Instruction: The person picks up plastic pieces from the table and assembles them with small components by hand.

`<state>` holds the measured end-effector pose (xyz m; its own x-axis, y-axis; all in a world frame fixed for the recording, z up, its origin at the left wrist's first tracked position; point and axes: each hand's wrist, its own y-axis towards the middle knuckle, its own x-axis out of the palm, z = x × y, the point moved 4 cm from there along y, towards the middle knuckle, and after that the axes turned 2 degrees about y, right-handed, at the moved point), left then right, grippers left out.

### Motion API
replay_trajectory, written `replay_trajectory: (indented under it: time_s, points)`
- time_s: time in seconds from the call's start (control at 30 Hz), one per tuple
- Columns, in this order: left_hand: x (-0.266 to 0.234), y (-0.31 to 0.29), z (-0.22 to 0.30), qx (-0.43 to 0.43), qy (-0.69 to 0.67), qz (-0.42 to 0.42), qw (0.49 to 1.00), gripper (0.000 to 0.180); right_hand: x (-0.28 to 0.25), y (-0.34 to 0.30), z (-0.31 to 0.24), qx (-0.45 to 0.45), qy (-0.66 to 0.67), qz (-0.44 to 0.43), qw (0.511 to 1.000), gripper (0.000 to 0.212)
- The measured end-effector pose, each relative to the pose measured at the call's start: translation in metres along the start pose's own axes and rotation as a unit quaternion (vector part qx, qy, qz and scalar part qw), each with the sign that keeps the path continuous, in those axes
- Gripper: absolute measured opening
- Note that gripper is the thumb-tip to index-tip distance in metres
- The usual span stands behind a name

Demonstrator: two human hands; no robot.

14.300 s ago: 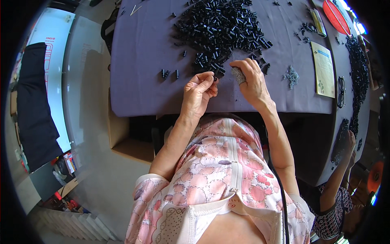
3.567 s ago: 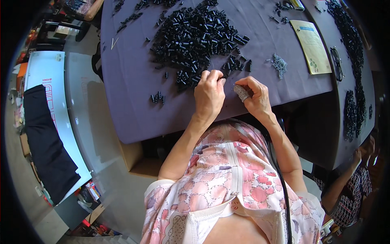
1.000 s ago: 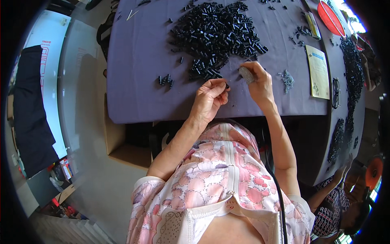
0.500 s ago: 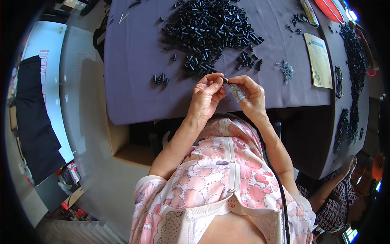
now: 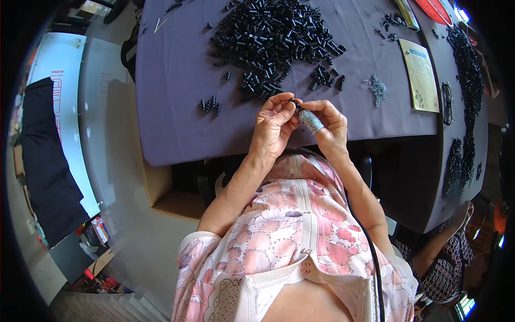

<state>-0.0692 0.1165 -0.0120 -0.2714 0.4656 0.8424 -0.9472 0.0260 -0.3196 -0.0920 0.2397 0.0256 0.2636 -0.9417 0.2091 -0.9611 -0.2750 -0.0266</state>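
Note:
Just beyond the table's near edge, my two hands meet fingertip to fingertip. My left hand (image 5: 271, 127) is closed in a pinch on a small black cylindrical part (image 5: 295, 103). The fingers of my right hand (image 5: 331, 124) press at the same part from the other side; whether they hold a second tiny piece is hidden. A grey speckled cover (image 5: 310, 122) wraps my right thumb. Beyond my hands lies a large heap of black cylindrical parts (image 5: 273, 45). A small group of the same parts (image 5: 211, 104) lies to the left, and another cluster (image 5: 326, 78) to the right.
Small shiny pieces (image 5: 378, 90) lie in a pile on the purple-grey tablecloth (image 5: 177, 80). Right of them are a yellowish booklet (image 5: 420, 78) and eyeglasses (image 5: 447, 104). More black parts (image 5: 465, 80) cover the right-hand table, near another person (image 5: 442, 263). A cardboard box (image 5: 174, 201) stands below.
My hands keep their pinch on the black part, which shows at a slightly different angle. The right thumb and its cover have tilted a little. The whole view has shifted slightly.

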Motion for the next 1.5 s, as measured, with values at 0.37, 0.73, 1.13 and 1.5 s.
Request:
replay_trajectory:
  time_s: [0.37, 0.73, 1.13, 1.5]
  points:
    - [0.005, -0.001, 0.005, 0.067, 0.064, -0.007, 0.996, 0.019, -0.003, 0.003, 0.012, 0.051, 0.12, 0.012, 0.991, 0.013]
    - [0.013, -0.005, 0.008, 0.134, 0.138, 0.031, 0.981, 0.018, 0.003, 0.004, 0.007, 0.017, 0.062, 0.032, 0.997, 0.015]
    - [0.001, -0.001, 0.01, 0.063, 0.103, -0.04, 0.992, 0.025, -0.003, 0.011, 0.015, 0.026, -0.125, 0.01, 0.992, 0.016]
    - [0.004, -0.004, 0.016, 0.006, 0.127, -0.013, 0.992, 0.037, -0.001, 0.032, 0.002, -0.009, -0.115, -0.173, 0.978, 0.041]
